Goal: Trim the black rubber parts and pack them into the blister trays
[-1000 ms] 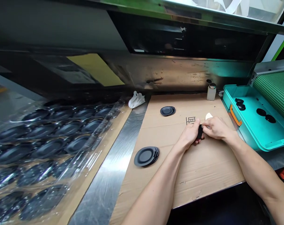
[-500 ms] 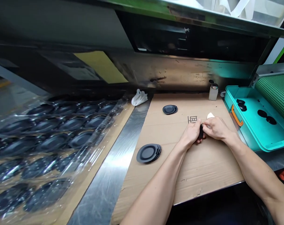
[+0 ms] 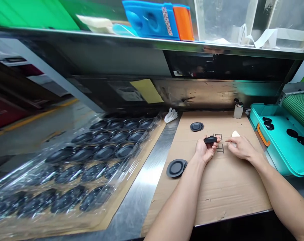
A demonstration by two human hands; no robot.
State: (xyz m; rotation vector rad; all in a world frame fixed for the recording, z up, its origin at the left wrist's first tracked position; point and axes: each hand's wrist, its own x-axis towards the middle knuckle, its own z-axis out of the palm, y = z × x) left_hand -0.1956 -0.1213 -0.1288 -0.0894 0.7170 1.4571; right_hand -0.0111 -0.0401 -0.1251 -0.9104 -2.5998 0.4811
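My left hand [image 3: 204, 150], palm up, is closed around a dark round disc-like part [image 3: 210, 140] with a small raised piece on top, tilted edge-on to me. To its right, my right hand [image 3: 239, 148] is curled with the index finger reaching toward the part but apart from it. A white piece, looking like a wipe [image 3: 235, 134], shows above its knuckles and between the fingers. Left of my left forearm lies a small stack of black round parts [image 3: 176, 168] on the cardboard [image 3: 232, 194]. More black parts [image 3: 196, 126] lie further back.
Clear plastic trays [image 3: 104, 152] of black parts cover the left side, beside a metal strip [image 3: 152, 167]. A teal bin [image 3: 287, 147] with several black pieces stands right, near a green belt [image 3: 300, 103]. A small bottle [image 3: 238, 110] and crumpled white material [image 3: 170, 115] sit behind. A shelf [image 3: 147, 43] overhangs.
The hands have come apart; the right hand has drawn away from the part. My left hand has turned palm up, bringing the black part into view. The camera view has shifted up and left.
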